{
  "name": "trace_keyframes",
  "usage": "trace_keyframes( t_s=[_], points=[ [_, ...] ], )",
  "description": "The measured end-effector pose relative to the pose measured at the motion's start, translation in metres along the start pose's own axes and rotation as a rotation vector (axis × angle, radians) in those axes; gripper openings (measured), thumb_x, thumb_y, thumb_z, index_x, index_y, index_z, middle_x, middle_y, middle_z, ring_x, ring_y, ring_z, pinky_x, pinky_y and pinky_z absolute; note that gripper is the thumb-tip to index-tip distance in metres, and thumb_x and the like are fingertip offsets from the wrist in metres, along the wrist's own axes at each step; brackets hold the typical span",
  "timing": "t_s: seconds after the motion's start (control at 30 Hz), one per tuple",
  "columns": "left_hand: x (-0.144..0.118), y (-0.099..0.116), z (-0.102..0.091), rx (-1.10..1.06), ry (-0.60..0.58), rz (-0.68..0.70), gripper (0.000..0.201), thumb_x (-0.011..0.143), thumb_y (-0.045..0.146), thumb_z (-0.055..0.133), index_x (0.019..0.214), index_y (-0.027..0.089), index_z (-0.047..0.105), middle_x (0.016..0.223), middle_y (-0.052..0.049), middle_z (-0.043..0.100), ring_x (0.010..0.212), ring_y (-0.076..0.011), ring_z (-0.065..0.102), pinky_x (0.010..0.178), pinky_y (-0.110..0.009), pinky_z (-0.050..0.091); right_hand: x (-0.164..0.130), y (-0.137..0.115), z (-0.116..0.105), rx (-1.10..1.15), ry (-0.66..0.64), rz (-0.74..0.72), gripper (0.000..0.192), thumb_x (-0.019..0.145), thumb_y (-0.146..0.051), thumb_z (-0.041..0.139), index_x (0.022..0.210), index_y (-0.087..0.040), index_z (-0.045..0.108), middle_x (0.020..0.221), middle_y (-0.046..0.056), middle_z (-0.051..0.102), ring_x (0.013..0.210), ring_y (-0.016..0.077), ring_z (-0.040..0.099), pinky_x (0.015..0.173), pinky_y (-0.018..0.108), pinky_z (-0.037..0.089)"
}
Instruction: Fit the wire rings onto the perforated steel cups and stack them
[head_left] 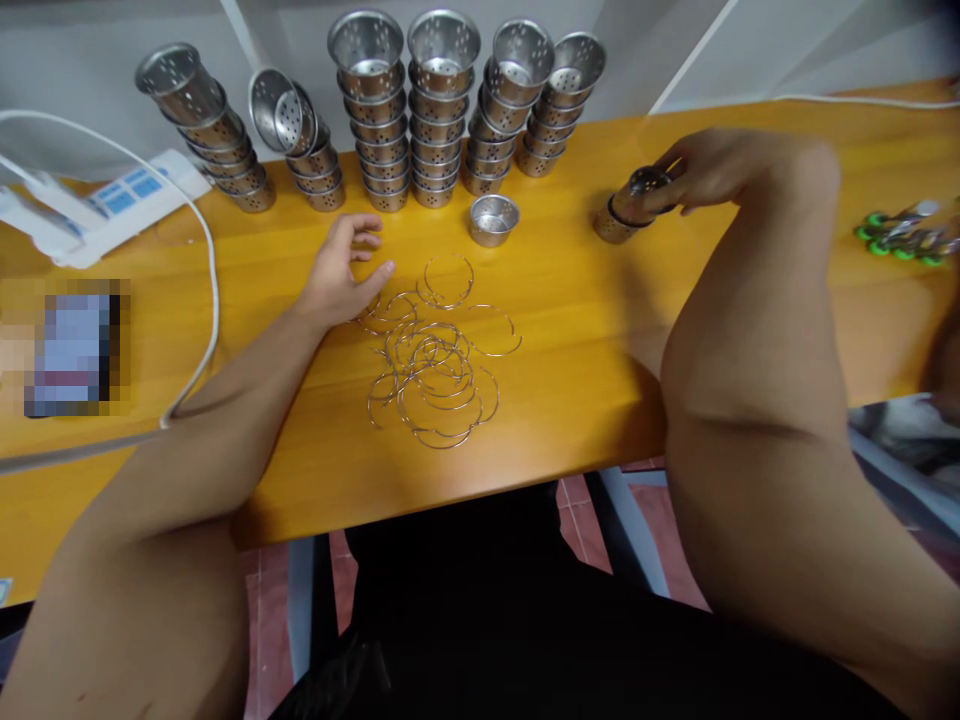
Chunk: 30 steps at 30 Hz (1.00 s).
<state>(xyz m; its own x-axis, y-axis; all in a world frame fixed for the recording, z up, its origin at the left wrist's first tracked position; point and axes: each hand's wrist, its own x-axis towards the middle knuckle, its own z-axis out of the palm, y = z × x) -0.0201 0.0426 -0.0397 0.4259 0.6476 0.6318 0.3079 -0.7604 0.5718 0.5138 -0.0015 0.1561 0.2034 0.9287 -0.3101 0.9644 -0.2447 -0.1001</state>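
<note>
Forearms come in from both near corners of the view and cross the front edge of the orange desk [225, 330]. Nearest that edge, roughly midway along it, lies a tangled pile of wire rings [435, 370]; they overlap too much to count exactly, but there are well over a dozen. The left hand [341, 275] lies palm down on the desk just left of the pile, fingers loosely spread and slack, holding nothing, its fingertips touching the outermost rings. The right arm is bent sharply at the elbow, and the right hand [712, 165] reaches further in, toward the right part of the desk, its fingers closed around the top of a tilted short stack of perforated metal cups [626, 208] whose base rests on the wood. One single cup [493, 218] stands upright between the two hands. Along the far edge stand six stacks of cups [409, 110], two leaning at the left and four upright in the middle. A white cable [214, 290] loops over the left end, and green-handled tools [904, 235] lie near the right edge.
</note>
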Motion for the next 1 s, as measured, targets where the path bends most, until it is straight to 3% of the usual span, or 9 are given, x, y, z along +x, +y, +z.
trace_keyframes(
  t_s=[0.13,0.27,0.4,0.47,0.53,0.63,0.73,0.9,1.0],
  points=[
    [0.000,0.002,0.000,-0.011,-0.003,0.033,0.068,0.100,0.040,0.086,0.164,0.034,0.062,0.160,-0.013,0.077,0.132,-0.0344,0.085,0.104,-0.052,0.077,-0.010,-0.018,-0.001,-0.064,-0.035,0.069,0.050,0.124,-0.040,0.087,0.157,-0.003,0.083,0.141,0.026,0.088,0.084,0.0228,0.067,0.083,0.042,0.056],
    [-0.001,0.003,0.000,-0.007,-0.028,-0.023,0.065,0.103,0.046,0.089,0.162,0.033,0.064,0.159,-0.014,0.077,0.135,-0.0353,0.084,0.110,-0.054,0.077,-0.012,-0.025,0.001,-0.083,-0.019,0.088,0.046,0.124,-0.042,0.087,0.157,-0.010,0.085,0.142,0.022,0.089,0.091,0.0211,0.068,0.087,0.039,0.055],
    [-0.001,0.004,0.000,-0.016,-0.036,-0.055,0.066,0.103,0.054,0.090,0.161,0.032,0.065,0.160,-0.015,0.076,0.136,-0.0357,0.083,0.112,-0.056,0.077,-0.010,-0.025,0.003,-0.078,0.022,0.080,0.061,0.122,-0.040,0.088,0.171,-0.005,0.080,0.162,0.029,0.083,0.142,0.0339,0.081,0.110,0.044,0.058],
    [0.000,0.005,0.000,-0.004,-0.036,-0.087,0.065,0.103,0.051,0.089,0.160,0.030,0.067,0.161,-0.016,0.077,0.137,-0.0361,0.082,0.113,-0.056,0.076,-0.013,-0.026,0.001,-0.015,0.076,0.082,0.082,0.120,-0.042,0.090,0.187,-0.002,0.065,0.182,0.034,0.069,0.170,0.0428,0.069,0.131,0.049,0.055],
    [0.000,0.008,-0.001,0.001,-0.036,-0.091,0.064,0.102,0.048,0.089,0.159,0.030,0.067,0.160,-0.017,0.077,0.136,-0.0366,0.082,0.112,-0.057,0.076,-0.020,-0.030,-0.001,0.067,0.163,0.049,0.097,0.117,-0.048,0.093,0.194,-0.002,0.055,0.190,0.037,0.059,0.179,0.0470,0.061,0.141,0.052,0.051],
    [0.001,0.010,-0.001,-0.004,-0.047,-0.078,0.065,0.101,0.046,0.088,0.159,0.030,0.065,0.160,-0.018,0.077,0.136,-0.0384,0.083,0.112,-0.060,0.077,-0.033,-0.046,-0.001,0.175,0.273,-0.117,0.096,0.114,-0.050,0.098,0.190,-0.004,0.061,0.183,0.038,0.066,0.170,0.0464,0.070,0.135,0.053,0.057],
    [0.001,0.011,0.000,0.000,-0.036,-0.088,0.064,0.103,0.051,0.089,0.158,0.029,0.066,0.158,-0.018,0.077,0.136,-0.0392,0.083,0.113,-0.061,0.076,-0.038,-0.073,0.011,0.252,0.213,-0.359,0.083,0.115,-0.041,0.099,0.183,-0.005,0.069,0.176,0.034,0.073,0.161,0.0390,0.075,0.132,0.047,0.057],
    [0.000,0.010,0.001,-0.039,0.005,0.009,0.063,0.104,0.053,0.085,0.160,0.032,0.065,0.156,-0.016,0.079,0.131,-0.0361,0.085,0.106,-0.058,0.076,-0.011,-0.120,0.061,0.281,0.055,-0.609,0.090,0.110,-0.034,0.104,0.183,-0.003,0.062,0.178,0.028,0.071,0.147,0.0283,0.070,0.131,0.043,0.054],
    [-0.001,0.010,0.000,-0.039,-0.021,-0.013,0.065,0.107,0.058,0.084,0.162,0.033,0.061,0.160,-0.016,0.078,0.135,-0.0362,0.084,0.108,-0.058,0.076,0.012,-0.133,0.090,0.308,0.145,-0.663,0.075,0.105,-0.038,0.105,0.164,-0.009,0.071,0.162,0.020,0.079,0.129,0.0261,0.064,0.131,0.047,0.053]
  ],
)
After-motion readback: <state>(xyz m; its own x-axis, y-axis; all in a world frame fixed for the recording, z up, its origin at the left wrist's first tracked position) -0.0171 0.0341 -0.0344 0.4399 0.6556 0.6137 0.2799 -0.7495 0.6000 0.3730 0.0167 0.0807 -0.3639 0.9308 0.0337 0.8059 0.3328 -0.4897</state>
